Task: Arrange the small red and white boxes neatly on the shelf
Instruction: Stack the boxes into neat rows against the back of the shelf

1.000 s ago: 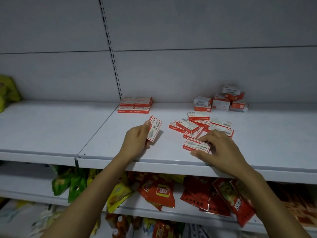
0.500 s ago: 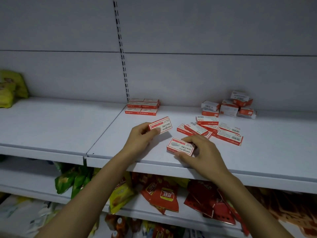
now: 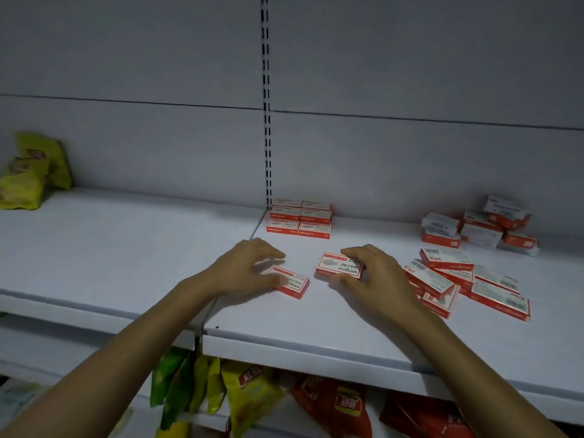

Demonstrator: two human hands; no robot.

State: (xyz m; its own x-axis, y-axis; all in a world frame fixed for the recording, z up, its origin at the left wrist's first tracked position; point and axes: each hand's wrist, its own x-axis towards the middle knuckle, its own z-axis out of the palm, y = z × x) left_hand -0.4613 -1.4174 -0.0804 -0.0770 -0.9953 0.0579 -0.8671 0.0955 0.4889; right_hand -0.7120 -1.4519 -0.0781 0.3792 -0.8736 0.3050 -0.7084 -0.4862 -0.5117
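One neat block (image 3: 299, 218) is ready; many loose boxes (image 3: 448, 279) wait. Fingers of the left hand (image 3: 249, 270) and the right hand (image 3: 376, 279) each pinch one box (image 3: 339, 263).

The white shelf (image 3: 347, 320) is made of two boards that meet at a seam. On the right board, a tidy block of boxes (image 3: 299, 218) sits at the back by the seam. A loose heap (image 3: 480, 226) lies at back right, with a scattered pile (image 3: 458, 279) in front of it. Two single boxes, the left box (image 3: 292, 282) and the right box (image 3: 338, 264), lie apart mid-shelf. Yellow-green packets (image 3: 28, 175) rest far left.
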